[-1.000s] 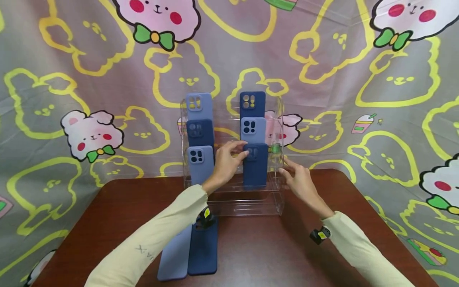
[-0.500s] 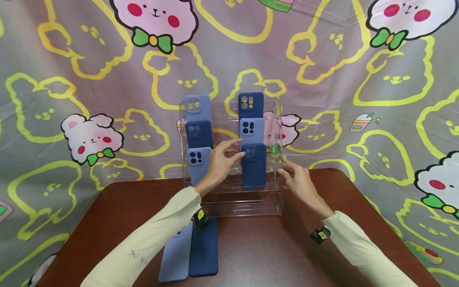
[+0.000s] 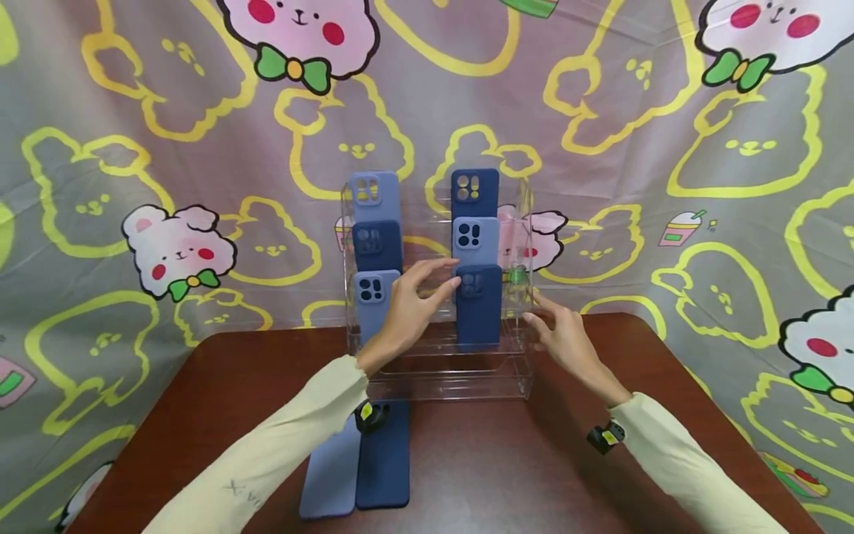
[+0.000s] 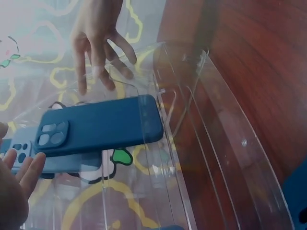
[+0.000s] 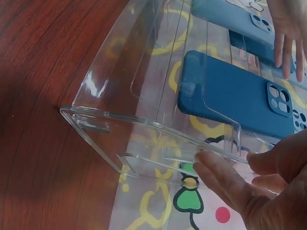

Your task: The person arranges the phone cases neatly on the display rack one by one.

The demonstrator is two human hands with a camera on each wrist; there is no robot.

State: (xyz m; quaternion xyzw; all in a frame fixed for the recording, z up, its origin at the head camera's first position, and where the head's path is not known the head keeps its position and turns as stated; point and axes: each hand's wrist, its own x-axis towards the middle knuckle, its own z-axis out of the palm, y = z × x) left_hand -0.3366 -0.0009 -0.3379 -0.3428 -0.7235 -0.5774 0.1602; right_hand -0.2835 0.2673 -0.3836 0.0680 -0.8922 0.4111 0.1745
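A clear acrylic stand (image 3: 447,389) holds upright phone cases in two columns. The lower right dark blue phone case (image 3: 480,319) is nearest my left hand (image 3: 410,308), whose thumb tip is at its left edge. In the left wrist view, the left hand's fingers (image 4: 33,172) extend loosely near the case's camera end, gripping nothing. Behind it leans a light blue case (image 3: 487,252). My right hand (image 3: 565,341) is at the stand's right side; in the right wrist view its extended fingers (image 5: 225,179) touch or nearly touch the clear side wall.
A light blue case (image 3: 330,478) and a dark blue case (image 3: 385,471) lie side by side on the brown table (image 3: 507,475), in front of the stand. The left column ends in a light blue case (image 3: 373,315). A patterned cloth (image 3: 600,148) hangs behind.
My left hand has eased slightly left from the lower right dark blue case, which stays in place. The right hand keeps its position beside the stand. The head view shifts slightly.
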